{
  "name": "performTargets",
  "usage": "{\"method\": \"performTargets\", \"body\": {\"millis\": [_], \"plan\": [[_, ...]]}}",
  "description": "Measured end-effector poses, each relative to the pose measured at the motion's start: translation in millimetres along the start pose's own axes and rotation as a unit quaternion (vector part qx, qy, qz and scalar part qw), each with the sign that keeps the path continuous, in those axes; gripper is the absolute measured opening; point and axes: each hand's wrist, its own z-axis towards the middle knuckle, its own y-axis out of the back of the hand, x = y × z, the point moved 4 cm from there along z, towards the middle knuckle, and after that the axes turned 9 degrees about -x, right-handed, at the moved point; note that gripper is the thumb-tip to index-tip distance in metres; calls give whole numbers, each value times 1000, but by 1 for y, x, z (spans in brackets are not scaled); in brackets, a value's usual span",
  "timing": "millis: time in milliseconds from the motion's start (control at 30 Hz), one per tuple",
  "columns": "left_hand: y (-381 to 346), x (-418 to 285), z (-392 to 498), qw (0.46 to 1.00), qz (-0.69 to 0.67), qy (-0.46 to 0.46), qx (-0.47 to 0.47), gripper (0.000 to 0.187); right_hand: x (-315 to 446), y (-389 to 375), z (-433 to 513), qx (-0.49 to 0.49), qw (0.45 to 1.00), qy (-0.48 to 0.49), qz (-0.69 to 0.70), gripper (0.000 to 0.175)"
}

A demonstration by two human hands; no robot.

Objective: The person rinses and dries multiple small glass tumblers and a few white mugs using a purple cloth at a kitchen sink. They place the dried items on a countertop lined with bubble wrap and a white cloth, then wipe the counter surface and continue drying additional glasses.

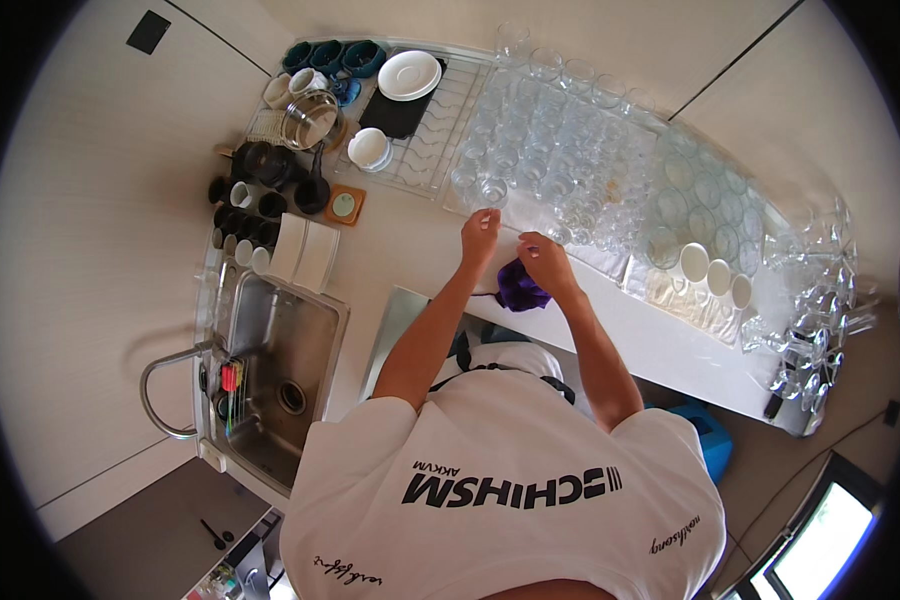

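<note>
My left hand (481, 238) is over the counter with its fingers bent. Its fingertips are right at the near side of a clear drinking glass (493, 193) in the front row; whether they touch it is unclear. To the right, my right hand (547, 261) has curled fingers, with a bunched purple cloth (520, 287) against its palm side. A thin dark cord sticks out from the cloth's left side. Beyond both hands, many clear glasses (544, 131) stand close together on a pale cloth.
A steel sink (292, 360) with a curved faucet (146, 390) is at left. Near it are white boxes (304, 251), dark pans (313, 193) and a wire rack (439, 127) with white plates (410, 75). White mugs (694, 262) and stemmed glasses (810, 337) crowd the right end.
</note>
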Motion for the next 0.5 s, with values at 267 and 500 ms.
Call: {"method": "performTargets", "body": {"millis": [267, 500], "plan": [[12, 0, -6, 998, -21, 2, 61, 32, 7, -2, 7, -11, 998, -22, 58, 34], [65, -58, -38, 988, -38, 4, 151, 24, 71, 11, 8, -29, 987, 146, 53, 62]]}}
